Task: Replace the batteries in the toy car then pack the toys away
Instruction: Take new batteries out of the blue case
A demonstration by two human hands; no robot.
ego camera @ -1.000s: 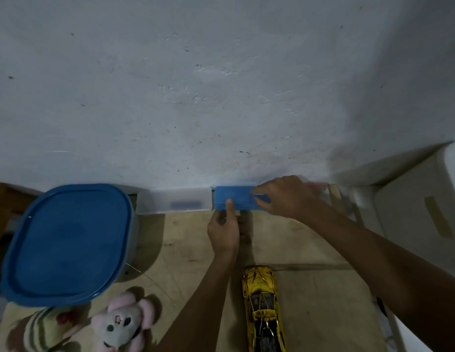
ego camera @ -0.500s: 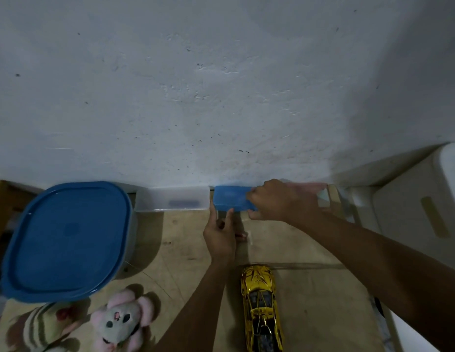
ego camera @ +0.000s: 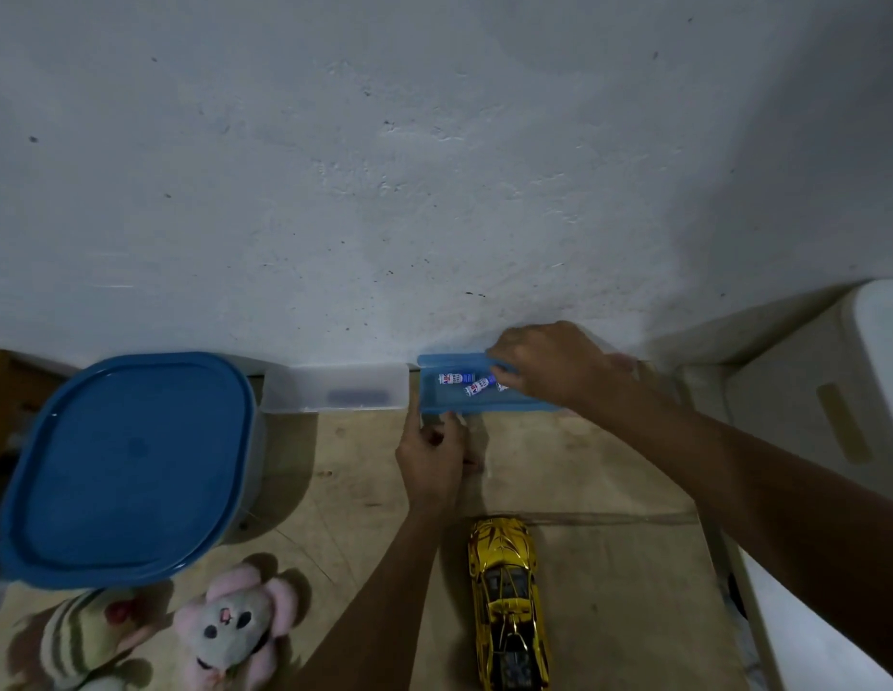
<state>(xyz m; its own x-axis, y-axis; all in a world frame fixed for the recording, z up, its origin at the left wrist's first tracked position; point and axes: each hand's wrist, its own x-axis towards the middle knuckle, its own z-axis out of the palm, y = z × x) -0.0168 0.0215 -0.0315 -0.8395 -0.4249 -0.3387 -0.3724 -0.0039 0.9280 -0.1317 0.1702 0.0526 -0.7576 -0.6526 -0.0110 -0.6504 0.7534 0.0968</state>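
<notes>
A small blue battery box (ego camera: 437, 404) stands open against the wall, with several white batteries (ego camera: 457, 379) lying inside. My left hand (ego camera: 432, 461) pinches the box's front edge. My right hand (ego camera: 554, 364) is at the box's right end, fingers curled on the raised blue lid (ego camera: 449, 360) just above the batteries. The gold toy car (ego camera: 507, 591) rests on the wooden surface (ego camera: 609, 491) near me, nose pointing at the box, untouched.
A large tub with a blue lid (ego camera: 125, 466) sits at the left. A translucent white box (ego camera: 335, 386) stands beside the battery box. A pink plush bunny (ego camera: 235, 625) and a striped plush (ego camera: 80, 640) lie at the lower left. White plastic furniture (ego camera: 808, 391) borders the right.
The blue box was shut; my right hand has lifted its lid back toward the wall, exposing the batteries. My left hand stayed on the front edge.
</notes>
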